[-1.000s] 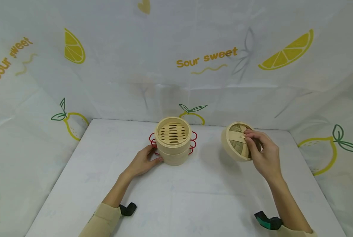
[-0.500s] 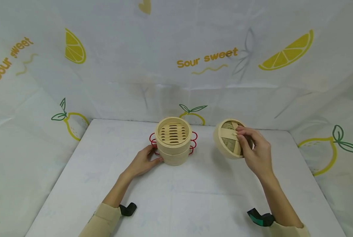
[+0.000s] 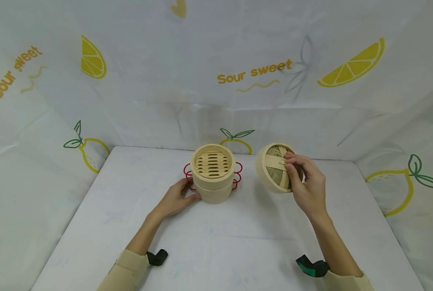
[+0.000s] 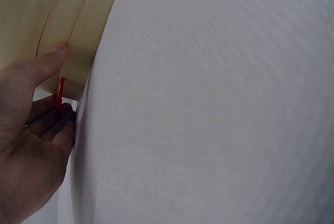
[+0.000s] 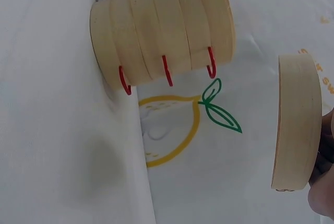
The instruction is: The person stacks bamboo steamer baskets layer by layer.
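Note:
A stack of bamboo steamer baskets stands upright on the table, its slatted top tier uncovered and red loop handles on both sides. My left hand steadies its lower left side. In the left wrist view, the thumb lies on the steamer wall and the fingers curl by a red handle. To the right of the stack, my right hand pinches the strap of the woven bamboo lid, holding it tilted above the table. In the right wrist view, the lid is apart from the stack.
The white table ends at a back edge just behind the stack. A white cloth backdrop with lemon prints rises behind and on both sides. Black straps are on both wrists.
My right hand has carried the lid leftward and slightly up, closer to the steamer stack. The left hand and the stack have stayed in place.

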A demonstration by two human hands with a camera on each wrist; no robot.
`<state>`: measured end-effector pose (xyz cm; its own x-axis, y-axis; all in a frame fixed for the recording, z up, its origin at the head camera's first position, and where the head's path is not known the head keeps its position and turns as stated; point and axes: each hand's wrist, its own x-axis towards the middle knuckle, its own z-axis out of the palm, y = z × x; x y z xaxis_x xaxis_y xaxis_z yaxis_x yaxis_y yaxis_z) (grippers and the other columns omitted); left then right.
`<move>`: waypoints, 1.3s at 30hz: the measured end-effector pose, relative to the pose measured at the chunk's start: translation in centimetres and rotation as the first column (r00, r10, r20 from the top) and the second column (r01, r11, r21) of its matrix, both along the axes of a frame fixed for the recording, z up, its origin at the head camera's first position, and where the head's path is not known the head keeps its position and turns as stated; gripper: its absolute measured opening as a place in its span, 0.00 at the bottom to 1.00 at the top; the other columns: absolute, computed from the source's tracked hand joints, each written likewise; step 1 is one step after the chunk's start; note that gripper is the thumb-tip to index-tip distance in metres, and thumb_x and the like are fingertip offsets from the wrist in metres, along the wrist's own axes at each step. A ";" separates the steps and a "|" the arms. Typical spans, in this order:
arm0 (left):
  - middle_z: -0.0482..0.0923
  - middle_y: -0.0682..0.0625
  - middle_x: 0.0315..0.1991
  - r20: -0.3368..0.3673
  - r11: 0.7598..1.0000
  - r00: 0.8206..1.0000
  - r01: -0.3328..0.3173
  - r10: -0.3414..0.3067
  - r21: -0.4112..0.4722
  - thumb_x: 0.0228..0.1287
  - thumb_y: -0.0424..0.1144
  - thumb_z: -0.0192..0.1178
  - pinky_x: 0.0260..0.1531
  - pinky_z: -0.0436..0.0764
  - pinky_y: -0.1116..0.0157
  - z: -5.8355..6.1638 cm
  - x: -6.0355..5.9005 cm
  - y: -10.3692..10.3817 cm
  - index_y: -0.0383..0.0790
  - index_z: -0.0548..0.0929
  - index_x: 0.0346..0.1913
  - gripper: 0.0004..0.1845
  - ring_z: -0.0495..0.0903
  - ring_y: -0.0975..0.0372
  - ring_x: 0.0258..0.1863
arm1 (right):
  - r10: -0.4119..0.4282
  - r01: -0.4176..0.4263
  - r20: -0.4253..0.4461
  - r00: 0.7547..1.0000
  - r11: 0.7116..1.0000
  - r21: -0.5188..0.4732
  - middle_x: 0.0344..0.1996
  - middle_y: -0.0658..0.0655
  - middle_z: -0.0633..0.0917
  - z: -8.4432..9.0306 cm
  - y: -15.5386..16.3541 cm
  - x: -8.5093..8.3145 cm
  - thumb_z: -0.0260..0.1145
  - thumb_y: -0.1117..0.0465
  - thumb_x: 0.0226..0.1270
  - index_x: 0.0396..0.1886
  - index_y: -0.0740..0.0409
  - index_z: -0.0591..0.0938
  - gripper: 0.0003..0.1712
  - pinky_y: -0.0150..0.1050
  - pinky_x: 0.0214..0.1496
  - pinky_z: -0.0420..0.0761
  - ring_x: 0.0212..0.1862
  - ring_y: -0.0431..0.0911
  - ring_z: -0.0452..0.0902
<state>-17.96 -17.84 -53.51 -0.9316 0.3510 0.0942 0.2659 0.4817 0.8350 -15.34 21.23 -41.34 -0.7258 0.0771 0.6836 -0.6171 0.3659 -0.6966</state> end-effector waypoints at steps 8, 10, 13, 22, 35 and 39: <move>0.78 0.35 0.73 0.002 1.000 1.000 -0.006 0.006 -0.005 0.71 0.39 0.75 0.79 0.77 0.50 -0.1 0.1 0.0 0.28 0.74 0.74 0.35 0.76 0.45 0.78 | 0.014 -0.014 0.009 1.000 0.999 -0.033 0.53 0.51 0.88 0.0 -0.7 0.0 0.66 0.82 0.71 0.44 0.81 0.83 0.05 0.30 0.73 0.84 0.63 0.38 0.86; 0.78 0.35 0.73 0.001 1.000 1.000 -0.007 0.007 -0.009 0.70 0.39 0.75 0.79 0.78 0.50 -0.1 0.1 0.0 0.28 0.74 0.74 0.35 0.76 0.45 0.78 | 0.011 -0.011 0.011 1.000 0.999 -0.035 0.53 0.50 0.88 -0.1 -0.9 0.0 0.66 0.82 0.71 0.44 0.81 0.83 0.05 0.30 0.74 0.83 0.63 0.38 0.85; 0.79 0.34 0.73 0.000 1.000 1.000 -0.007 0.007 -0.012 0.70 0.39 0.75 0.79 0.78 0.50 0.0 0.1 0.0 0.27 0.74 0.74 0.35 0.76 0.45 0.78 | 0.013 -0.013 0.012 1.000 0.999 -0.040 0.53 0.49 0.88 -0.2 -1.3 0.1 0.66 0.82 0.71 0.44 0.81 0.83 0.05 0.30 0.74 0.83 0.63 0.38 0.85; 0.78 0.33 0.72 -0.002 1.000 1.000 -0.013 0.013 -0.012 0.71 0.40 0.74 0.79 0.78 0.48 0.1 0.3 0.0 0.26 0.74 0.74 0.36 0.76 0.44 0.77 | 0.054 -0.054 0.009 0.999 0.998 -0.022 0.53 0.63 0.88 0.0 -2.4 0.1 0.66 0.82 0.71 0.44 0.80 0.83 0.05 0.31 0.75 0.83 0.64 0.38 0.85; 0.79 0.34 0.72 -0.016 1.000 1.000 -0.005 0.005 -0.006 0.70 0.38 0.74 0.79 0.78 0.49 0.3 0.3 0.1 0.27 0.75 0.73 0.35 0.76 0.45 0.77 | 0.099 -0.099 0.003 0.995 0.995 -0.032 0.52 0.69 0.87 0.7 -4.2 0.0 0.66 0.81 0.72 0.44 0.79 0.83 0.05 0.34 0.77 0.82 0.64 0.38 0.85; 0.79 0.34 0.72 -0.019 1.000 1.000 -0.003 0.003 -0.002 0.70 0.38 0.75 0.79 0.78 0.49 0.3 0.2 0.1 0.27 0.75 0.74 0.35 0.76 0.45 0.77 | 0.109 -0.109 -0.015 0.994 0.993 -0.045 0.51 0.73 0.87 0.7 -4.8 -0.2 0.66 0.82 0.71 0.44 0.79 0.83 0.05 0.34 0.77 0.82 0.64 0.39 0.85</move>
<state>-17.72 -17.73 -53.20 -0.9309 0.3479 0.1108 0.2796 0.4842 0.8291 -15.54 16.45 -40.64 -0.7231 0.0290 0.6901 -0.6603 0.2643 -0.7030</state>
